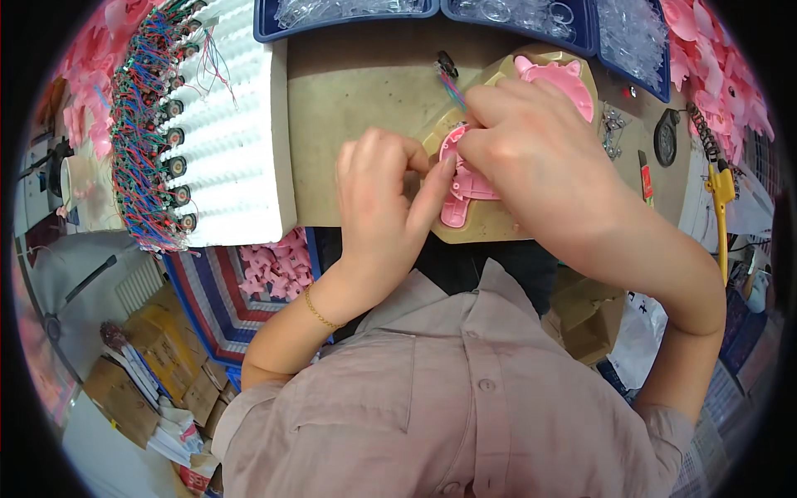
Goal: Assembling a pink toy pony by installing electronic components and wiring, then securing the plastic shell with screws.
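At a tan angular block (498, 222), the right hand (527, 137) is bunched and the left hand (378, 187) narrowly curled. Between them lies a hollow pink plastic shell (473, 185), partly covered; whether either grips it, I cannot tell.

A pink plastic part (455, 212) between the left hand (374, 187) and right hand (535, 145) — tan block (491, 224) beneath it. Left of the hands: white foam tray (241, 133), wires (145, 149) in red, blue and green. Beyond them, navy bins (357, 28); below the left hand, a basket (214, 290) striped red, white and blue.
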Tool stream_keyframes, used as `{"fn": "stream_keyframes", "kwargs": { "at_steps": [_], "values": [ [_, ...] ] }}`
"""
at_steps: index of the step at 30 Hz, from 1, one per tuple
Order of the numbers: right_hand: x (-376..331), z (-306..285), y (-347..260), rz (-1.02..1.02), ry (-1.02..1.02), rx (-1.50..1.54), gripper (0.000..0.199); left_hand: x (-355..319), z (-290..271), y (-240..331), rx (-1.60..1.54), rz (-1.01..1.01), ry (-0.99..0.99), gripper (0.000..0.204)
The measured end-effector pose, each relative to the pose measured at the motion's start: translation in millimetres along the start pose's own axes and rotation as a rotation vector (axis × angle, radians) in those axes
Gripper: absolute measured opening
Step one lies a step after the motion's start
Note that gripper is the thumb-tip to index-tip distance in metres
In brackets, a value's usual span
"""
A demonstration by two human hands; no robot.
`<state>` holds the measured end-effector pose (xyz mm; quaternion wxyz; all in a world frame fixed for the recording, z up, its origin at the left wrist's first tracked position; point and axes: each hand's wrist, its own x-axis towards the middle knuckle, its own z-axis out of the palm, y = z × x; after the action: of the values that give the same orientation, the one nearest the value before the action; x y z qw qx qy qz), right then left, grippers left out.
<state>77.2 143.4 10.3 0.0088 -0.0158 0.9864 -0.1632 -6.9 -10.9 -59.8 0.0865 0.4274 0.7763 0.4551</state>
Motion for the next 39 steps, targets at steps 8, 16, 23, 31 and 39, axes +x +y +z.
{"fn": "stream_keyframes", "kwargs": {
  "at_steps": [8,16,23,31,39],
  "values": [
    [3.5,-0.5,-1.4,0.013,-0.024,0.050,0.017,-20.3,-7.5,-15.8,0.292,0.353,0.057,0.034],
    [18.7,8.3,13.1,-0.054,0.083,-0.085,0.022,-22.3,-16.1,-15.0,0.493,0.488,-0.135,0.047],
    [38.3,-2.8,22.0,-0.146,-0.243,-0.057,0.029,-14.1,-27.5,-1.3,0.671,0.675,-0.286,0.049],
    [29.1,-14.0,34.1,-0.054,-0.228,0.110,0.023,-3.8,-24.0,-19.7,0.295,0.550,-0.262,0.054],
    [-36.7,-59.9,43.3,0.248,-0.025,0.257,0.012,41.2,-46.6,21.0,0.302,0.403,-0.476,0.021]
  ]
}}
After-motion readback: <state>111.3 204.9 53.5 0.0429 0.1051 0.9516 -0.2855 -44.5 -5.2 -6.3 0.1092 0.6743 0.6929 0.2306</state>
